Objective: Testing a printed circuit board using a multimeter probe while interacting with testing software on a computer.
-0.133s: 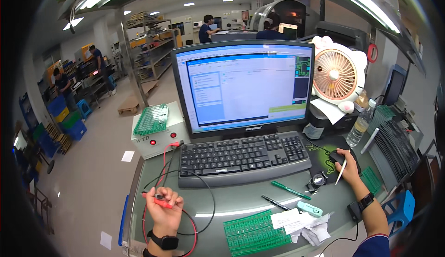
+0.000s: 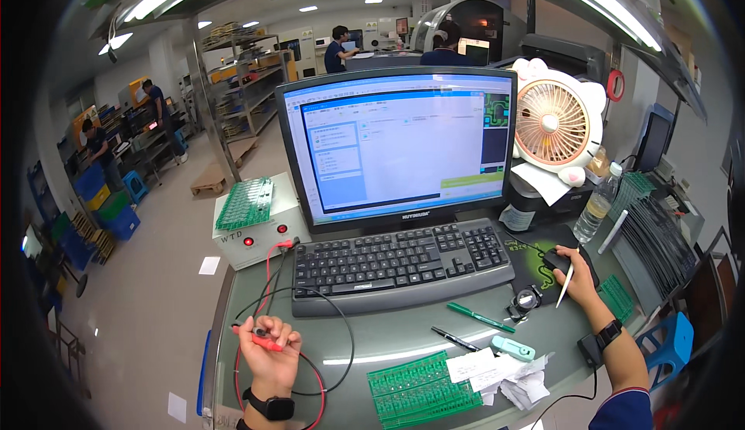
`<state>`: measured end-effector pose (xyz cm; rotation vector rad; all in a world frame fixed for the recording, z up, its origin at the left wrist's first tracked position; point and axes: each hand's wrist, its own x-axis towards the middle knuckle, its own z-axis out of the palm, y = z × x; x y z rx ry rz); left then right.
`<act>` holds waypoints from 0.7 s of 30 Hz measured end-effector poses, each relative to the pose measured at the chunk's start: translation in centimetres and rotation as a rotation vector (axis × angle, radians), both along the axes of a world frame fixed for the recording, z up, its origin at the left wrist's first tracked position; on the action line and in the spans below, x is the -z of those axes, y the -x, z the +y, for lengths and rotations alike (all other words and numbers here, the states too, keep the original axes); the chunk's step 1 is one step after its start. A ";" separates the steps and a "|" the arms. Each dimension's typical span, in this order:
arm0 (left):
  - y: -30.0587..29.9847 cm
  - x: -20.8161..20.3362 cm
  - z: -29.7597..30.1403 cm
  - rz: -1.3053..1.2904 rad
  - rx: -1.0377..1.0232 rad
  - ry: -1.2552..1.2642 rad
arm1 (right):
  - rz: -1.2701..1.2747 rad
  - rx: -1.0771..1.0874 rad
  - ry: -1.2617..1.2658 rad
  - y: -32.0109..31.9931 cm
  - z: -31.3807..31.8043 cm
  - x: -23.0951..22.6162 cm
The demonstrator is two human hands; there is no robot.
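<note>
My left hand [image 2: 269,352] is closed round a red test probe [image 2: 266,342] and a black test probe [image 2: 259,331], above the table's left side. Red and black leads loop from them to a white box [image 2: 262,237] with two red lights. At the right, my right hand [image 2: 580,281] rests curled over a black computer mouse [image 2: 556,260] on a dark mouse mat [image 2: 535,252]. A thin white stick [image 2: 564,286] is tucked in its fingers, tip slanting down. Between the hands stands a black keyboard [image 2: 403,263], below a lit monitor [image 2: 403,150].
Green circuit boards [image 2: 419,391] lie at the front beside torn white papers [image 2: 508,376], a turquoise cutter [image 2: 513,348] and a green pen [image 2: 480,317]. More boards [image 2: 245,203] top the white box. A fan [image 2: 552,123] and a water bottle [image 2: 597,206] stand back right.
The whole scene has slid slightly left in the picture. Both hands keep their holds and their places relative to the table.
</note>
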<state>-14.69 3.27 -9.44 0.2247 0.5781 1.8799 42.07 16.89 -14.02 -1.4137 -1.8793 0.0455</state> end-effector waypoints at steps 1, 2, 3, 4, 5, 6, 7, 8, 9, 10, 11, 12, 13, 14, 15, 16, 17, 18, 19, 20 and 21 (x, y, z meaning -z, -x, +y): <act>0.0 0.0 0.0 -0.001 0.004 0.001 | 0.016 -0.012 0.014 0.0 0.0 -0.1; 0.0 0.0 0.1 0.000 0.002 0.000 | 0.015 -0.008 0.015 0.1 0.1 -0.1; -0.1 0.0 0.0 0.001 0.000 -0.002 | 0.009 -0.010 0.015 0.0 0.0 -0.1; -0.1 0.0 0.0 0.000 0.003 -0.002 | 0.003 -0.012 0.016 0.0 0.0 -0.1; -0.1 0.0 0.0 -0.003 0.004 -0.005 | -0.002 -0.003 0.018 -0.1 -0.1 0.0; 0.0 0.1 0.1 -0.006 0.002 -0.007 | -0.003 -0.002 0.020 -0.1 0.0 -0.1; -0.1 0.1 0.1 -0.007 0.003 -0.005 | -0.007 -0.012 0.025 -0.1 0.0 -0.1; -0.1 0.0 0.1 -0.001 0.000 -0.006 | -0.010 -0.022 0.029 0.0 0.0 -0.2; -0.1 0.0 0.1 0.007 -0.003 -0.010 | -0.010 -0.022 0.029 0.0 0.0 -0.2; -0.1 -0.1 0.0 0.006 -0.003 -0.010 | -0.008 -0.023 0.027 0.0 -0.1 -0.2; -0.1 -0.1 -0.1 0.007 -0.002 -0.014 | -0.006 -0.025 0.025 0.1 -0.1 -0.3; 0.0 0.0 0.0 0.005 0.000 -0.016 | -0.007 -0.024 0.027 0.1 -0.1 -0.2; 0.0 0.1 0.1 0.003 0.001 -0.014 | -0.004 -0.027 0.026 0.1 0.0 -0.2; 0.0 0.2 0.2 0.000 0.000 -0.012 | -0.002 -0.031 0.026 0.1 0.0 -0.1; 0.0 0.1 0.1 -0.002 -0.002 -0.012 | -0.001 -0.031 0.026 0.2 0.0 -0.2; -0.1 0.1 0.1 -0.002 -0.002 -0.012 | 0.003 -0.032 0.029 0.2 -0.1 -0.3; -0.1 0.0 0.1 0.002 -0.001 -0.014 | 0.007 -0.034 0.032 0.3 -0.1 -0.3; -0.1 0.0 0.1 0.006 0.001 -0.015 | 0.007 -0.033 0.032 0.2 -0.1 -0.2; -0.1 0.0 0.1 0.005 0.002 -0.015 | 0.006 -0.035 0.027 0.1 0.0 -0.1; 0.0 0.1 0.1 0.001 0.005 -0.016 | 0.006 -0.036 0.022 0.0 0.0 0.0; 0.0 0.1 0.1 -0.002 0.008 -0.017 | 0.006 -0.037 0.022 0.0 0.0 0.0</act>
